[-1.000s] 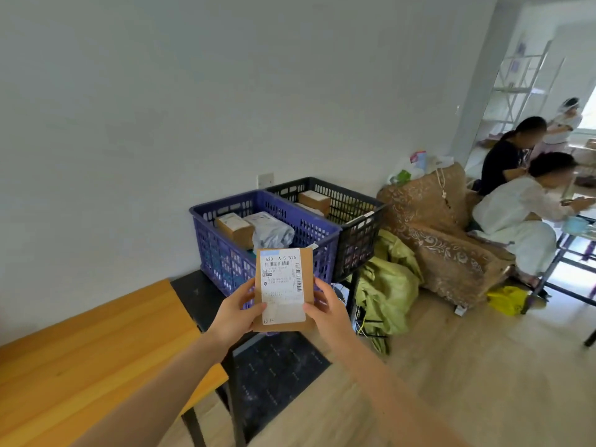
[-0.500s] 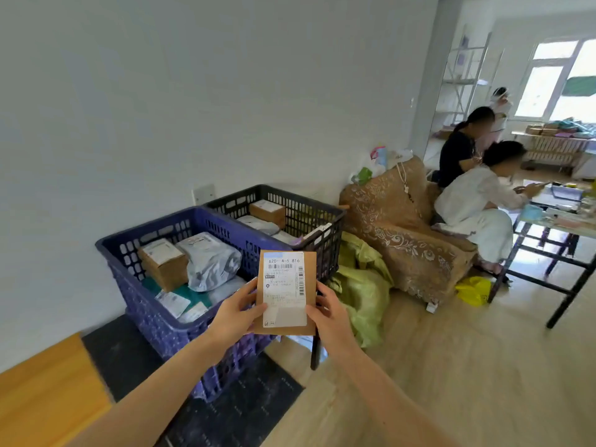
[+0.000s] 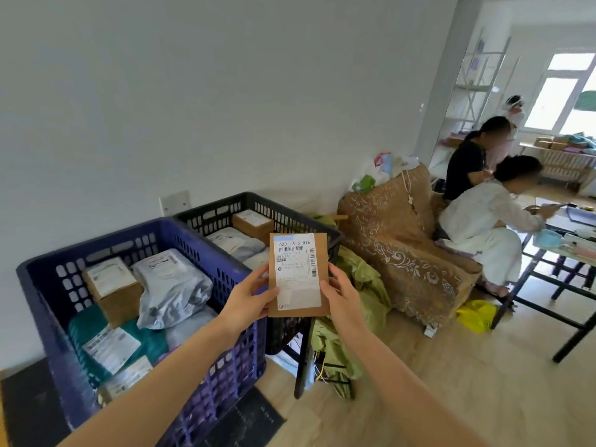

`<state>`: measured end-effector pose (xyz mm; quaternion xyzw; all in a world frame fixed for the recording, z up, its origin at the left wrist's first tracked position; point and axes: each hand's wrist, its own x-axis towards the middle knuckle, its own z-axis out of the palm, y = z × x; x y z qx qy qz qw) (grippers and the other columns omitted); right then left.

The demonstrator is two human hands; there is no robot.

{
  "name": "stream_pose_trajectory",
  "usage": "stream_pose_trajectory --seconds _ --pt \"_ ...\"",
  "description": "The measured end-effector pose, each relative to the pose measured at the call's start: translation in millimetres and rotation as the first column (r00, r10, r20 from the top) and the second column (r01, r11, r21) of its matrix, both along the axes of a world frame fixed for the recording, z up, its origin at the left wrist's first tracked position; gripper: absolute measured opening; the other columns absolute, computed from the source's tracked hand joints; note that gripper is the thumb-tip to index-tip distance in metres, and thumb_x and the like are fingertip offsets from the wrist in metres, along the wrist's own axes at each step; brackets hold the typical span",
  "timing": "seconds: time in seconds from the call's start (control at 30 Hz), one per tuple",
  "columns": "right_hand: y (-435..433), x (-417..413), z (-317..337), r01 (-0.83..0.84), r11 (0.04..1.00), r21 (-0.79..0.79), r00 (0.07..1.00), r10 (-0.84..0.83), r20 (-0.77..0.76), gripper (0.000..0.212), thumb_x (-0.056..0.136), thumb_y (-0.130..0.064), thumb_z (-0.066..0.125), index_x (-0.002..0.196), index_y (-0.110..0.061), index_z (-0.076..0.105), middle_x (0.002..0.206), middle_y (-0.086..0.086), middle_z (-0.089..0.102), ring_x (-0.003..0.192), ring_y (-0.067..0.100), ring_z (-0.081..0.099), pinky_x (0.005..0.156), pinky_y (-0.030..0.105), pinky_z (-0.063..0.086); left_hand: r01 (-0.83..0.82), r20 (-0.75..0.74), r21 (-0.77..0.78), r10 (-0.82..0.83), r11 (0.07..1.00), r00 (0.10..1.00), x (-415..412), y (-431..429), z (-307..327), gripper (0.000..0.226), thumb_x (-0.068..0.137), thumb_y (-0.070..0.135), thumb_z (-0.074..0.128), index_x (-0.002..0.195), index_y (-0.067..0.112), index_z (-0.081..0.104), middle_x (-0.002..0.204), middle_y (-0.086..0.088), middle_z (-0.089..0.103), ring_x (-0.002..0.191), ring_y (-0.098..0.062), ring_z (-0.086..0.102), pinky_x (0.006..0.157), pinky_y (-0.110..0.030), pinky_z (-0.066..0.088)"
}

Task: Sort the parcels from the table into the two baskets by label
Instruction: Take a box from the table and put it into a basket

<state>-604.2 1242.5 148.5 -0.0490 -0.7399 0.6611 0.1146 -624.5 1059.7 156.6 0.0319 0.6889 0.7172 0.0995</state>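
Over the last second the view closes in on the two baskets: the yellow wooden tabletop slips out of sight, and the blue slatted plastic basket [image 3: 106, 240] and the black slatted plastic basket [image 3: 292, 217] beside it now fill the lower left, both already holding boxes and grey mailer bags. The grip is unchanged, so the carry looks nearly done and what remains is choosing a basket from the label. The flat brown cardboard parcel [image 3: 299, 275] is held upright in the air, its white printed label [image 3: 295, 253] facing the camera. The left hand [image 3: 248, 301] pinches its lower left edge and the right hand [image 3: 342, 291] pinches its right edge. It sits where the blue basket's right corner meets the black basket's near side; whether it is above either one I cannot tell.
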Motion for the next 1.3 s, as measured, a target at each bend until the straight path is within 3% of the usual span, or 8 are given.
stream_pose_trajectory --seconds 0.13,0.37,0.53,0.67,0.8,0.97,1.23,1.3 --pt "23.7 -44.6 2.9 -0.031 0.999 -0.041 1.000 0.031 0.002 0.036 0.103 -0.013 0.042 0.138 -0.022 0.047 0.123 0.000 0.058 0.109 0.014 0.057 0.076 0.016 0.050 -0.020 -0.025 -0.004 0.020 1.000 0.999 -36.1 20.3 4.4 0.057 0.095 0.009 0.057 0.144 0.033 0.039 0.135 0.005 0.055 0.115 -0.020 0.060 0.087 -0.034 0.055" --pt "63.5 -140.2 7.0 -0.152 0.988 -0.010 0.988 0.152 0.002 0.037 0.103 -0.017 0.041 0.140 -0.023 0.046 0.132 0.000 0.057 0.115 0.015 0.056 0.100 0.036 0.048 -0.157 -0.041 -0.034 0.156 0.987 0.987 -103.3 59.3 9.3 0.060 0.095 0.010 0.058 0.147 0.032 0.035 0.140 0.005 0.051 0.111 -0.018 0.061 0.074 -0.025 0.057" --pt "90.8 -208.7 17.3 -0.277 0.961 -0.006 0.960 0.277 -0.030 0.038 0.103 -0.013 0.042 0.140 -0.018 0.045 0.127 -0.002 0.055 0.110 0.009 0.054 0.085 0.016 0.048 -0.258 -0.088 -0.058 0.253 0.964 0.964 -149.6 88.0 20.0 0.059 0.096 0.008 0.055 0.148 0.028 0.034 0.137 0.002 0.053 0.111 -0.019 0.061 0.070 -0.021 0.056" --pt "102.6 -256.7 12.8 -0.355 0.934 0.038 0.935 0.355 0.009 0.039 0.103 -0.019 0.044 0.142 -0.022 0.044 0.136 -0.001 0.054 0.122 0.014 0.052 0.102 0.032 0.046 -0.346 -0.077 -0.086 0.340 0.934 0.937 -181.7 100.6 17.5 0.060 0.096 0.008 0.056 0.147 0.029 0.035 0.139 0.001 0.054 0.110 -0.018 0.063 0.076 -0.025 0.058" --pt "101.2 -292.6 1.0 -0.428 0.897 0.106 0.904 0.423 0.066 0.040 0.103 -0.022 0.042 0.143 -0.022 0.041 0.137 -0.001 0.052 0.114 0.008 0.051 0.091 0.023 0.047 -0.414 -0.043 -0.106 0.411 0.904 0.910 -202.6 106.4 7.7 0.056 0.096 0.006 0.054 0.145 0.028 0.039 0.132 0.003 0.056 0.099 -0.010 0.063 0.063 -0.017 0.056" --pt "86.5 -338.7 -19.2 -0.493 0.861 0.122 0.868 0.477 0.141 0.041 0.103 -0.020 0.042 0.144 -0.019 0.041 0.138 0.004 0.054 0.122 0.018 0.054 0.102 0.037 0.048 -0.449 0.027 -0.152 0.458 0.880 0.888 -240.1 93.8 -9.9 0.059 0.096 0.006 0.055 0.146 0.029 0.037 0.136 -0.002 0.056 0.103 -0.016 0.063 0.067 -0.022 0.055" --pt "68.2 -395.0 -42.7 -0.539 0.816 0.209 0.833 0.480 0.275 0.042 0.102 -0.018 0.044 0.144 -0.014 0.041 0.134 0.005 0.055 0.115 0.015 0.055 0.078 0.018 0.049 -0.405 0.194 -0.207 0.443 0.891 0.875 -301.1 77.7 -43.9 0.057 0.095 0.008 0.058 0.146 0.024 0.039 0.114 0.000 0.065 0.091 -0.021 0.068 0.062 -0.027 0.055" --pt "66.2 -407.3 -47.2 -0.551 0.789 0.274 0.826 0.467 0.317 0.043 0.101 -0.022 0.046 0.143 -0.015 0.041 0.137 0.006 0.054 0.119 0.018 0.054 0.083 0.022 0.047 -0.385 0.234 -0.222 0.432 0.896 0.871 -311.0 78.0 -52.1 0.051 0.094 0.005 0.058 0.141 0.022 0.046 0.110 -0.002 0.068 0.085 -0.021 0.068 0.057 -0.027 0.055"
